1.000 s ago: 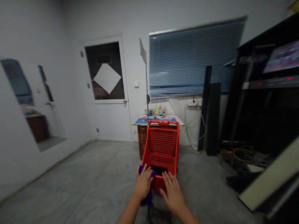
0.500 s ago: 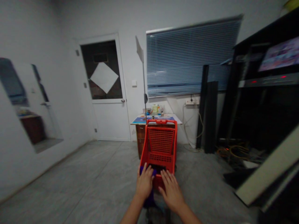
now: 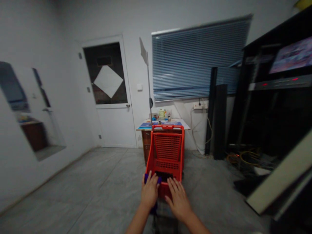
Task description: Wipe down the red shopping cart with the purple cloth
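The left hand (image 3: 149,191) is curled palm down over a purple item (image 3: 146,178) at the near end of a red shopping cart (image 3: 167,152), with the fingers closed around it and more purple showing below the wrist; what the item is cannot be told. The right hand (image 3: 177,200) lies palm down on the cart's near rim, just beside the left, its fingers (image 3: 174,186) spread apart; whether it is clamping the rim cannot be told. Both forearms reach in from the bottom of the view, angled toward each other. The cart stands upright on the grey floor (image 3: 73,182), with its mesh side facing the person and a red handle (image 3: 167,127) at the far end. A thin pole (image 3: 149,87) with a small white flag (image 3: 143,55) rises beside the cart's far left corner. Beyond the cart stands a wooden desk (image 3: 145,143) with a blue mat (image 3: 159,124) and small bottles (image 3: 162,114), whose labels are too blurred to read. A white door (image 3: 114,125) is to the far left, blinds (image 3: 195,58) are to the far right, and a black rack (image 3: 273,107) with a lit screen (image 3: 291,56) stands to the right. No writing is legible anywhere.
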